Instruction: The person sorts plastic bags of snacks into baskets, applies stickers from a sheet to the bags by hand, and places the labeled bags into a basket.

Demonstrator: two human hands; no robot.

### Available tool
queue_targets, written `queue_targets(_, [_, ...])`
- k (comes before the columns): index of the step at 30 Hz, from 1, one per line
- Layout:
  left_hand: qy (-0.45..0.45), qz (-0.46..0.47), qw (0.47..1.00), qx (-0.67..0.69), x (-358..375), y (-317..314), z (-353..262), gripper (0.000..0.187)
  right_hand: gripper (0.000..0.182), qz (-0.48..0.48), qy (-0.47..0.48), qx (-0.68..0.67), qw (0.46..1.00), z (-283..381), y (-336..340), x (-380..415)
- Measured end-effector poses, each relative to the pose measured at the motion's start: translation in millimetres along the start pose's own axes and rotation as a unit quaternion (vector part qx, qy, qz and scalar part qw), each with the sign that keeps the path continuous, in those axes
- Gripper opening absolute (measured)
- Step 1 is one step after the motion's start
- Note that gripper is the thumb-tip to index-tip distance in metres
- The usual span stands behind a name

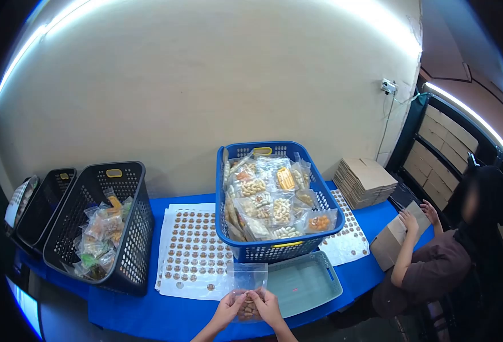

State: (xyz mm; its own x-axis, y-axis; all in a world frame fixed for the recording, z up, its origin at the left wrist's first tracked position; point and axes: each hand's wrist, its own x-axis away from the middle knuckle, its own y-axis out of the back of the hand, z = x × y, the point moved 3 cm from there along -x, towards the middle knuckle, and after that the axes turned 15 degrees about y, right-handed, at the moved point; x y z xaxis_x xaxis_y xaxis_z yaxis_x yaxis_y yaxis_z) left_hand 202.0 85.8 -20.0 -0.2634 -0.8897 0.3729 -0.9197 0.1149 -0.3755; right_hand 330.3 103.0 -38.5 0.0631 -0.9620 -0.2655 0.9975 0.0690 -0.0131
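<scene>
In front of me, both hands grip a clear plastic bag [248, 276] with small brown pieces in its lower part. My left hand [228, 308] pinches it on one side and my right hand [267, 306] on the other, thumbs close together at the middle. The bag's upper part stands up flat above my fingers. Just behind it lies a grey-green tray [303, 293]. Beyond that, a blue basket [280, 249] is heaped with filled clear bags [282, 211]. Left of the bag, sheets of round stickers [191, 245] lie on the blue cloth.
A dark basket [134, 242] with packed bags stands at the left, beside another dark basket [45, 211]. More stickers [345, 231] lie right of the blue basket. Folded cardboard [362, 179] is stacked at the back right. A co-worker [434, 268] handles a cardboard piece [389, 242] there.
</scene>
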Motion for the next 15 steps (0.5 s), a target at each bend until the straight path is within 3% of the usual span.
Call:
queue_targets(7, [-0.008,-0.033,0.999,0.020,-3.4,21.7,-1.2,0.027,0.027,0.113,-0.002,0.125,0.986,32.0,-15.4,-13.9])
queue_targets(11, [0.011,-0.019,1.000,0.016,1.4,33.4,-7.5,0.029,0.035,0.107,0.024,0.105,0.988,20.4,-23.9,-14.1])
queue_targets(15, [0.020,0.017,1.000,-0.010,5.4,44.3,-8.9,0.031,0.025,0.112,0.004,0.052,0.992,26.6,-32.5,-10.3])
